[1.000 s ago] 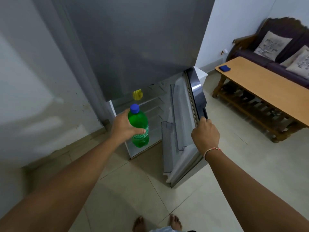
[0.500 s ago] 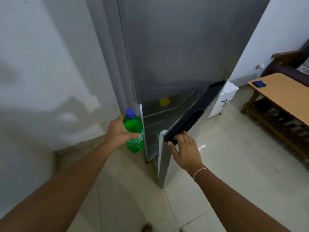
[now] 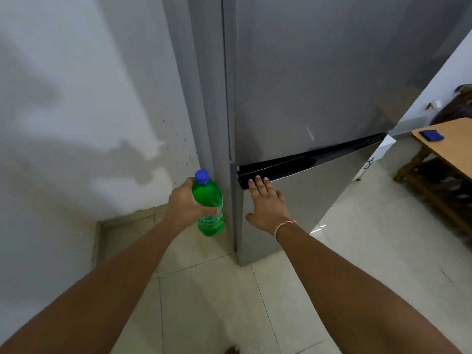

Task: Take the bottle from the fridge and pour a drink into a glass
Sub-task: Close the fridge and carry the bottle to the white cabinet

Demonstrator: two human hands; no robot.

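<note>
A green plastic bottle (image 3: 210,200) with a blue cap is upright in my left hand (image 3: 185,203), which grips its middle, just left of the fridge's front corner. The tall grey fridge (image 3: 319,85) stands straight ahead. Its lower door (image 3: 306,200) is closed against the body. My right hand (image 3: 267,204) lies flat on that door, fingers spread, fingertips at the black handle strip. No glass is in view.
A white wall (image 3: 76,111) with stains runs along the left down to a tiled floor (image 3: 217,302). At the right edge stands a wooden table (image 3: 449,146) with a small blue object (image 3: 431,135) on it. A white unit (image 3: 378,157) sits beside the fridge.
The lower fridge door swung from wide open to closed under my right hand, which now lies flat on it. My left hand kept the bottle and moved left of the fridge.
</note>
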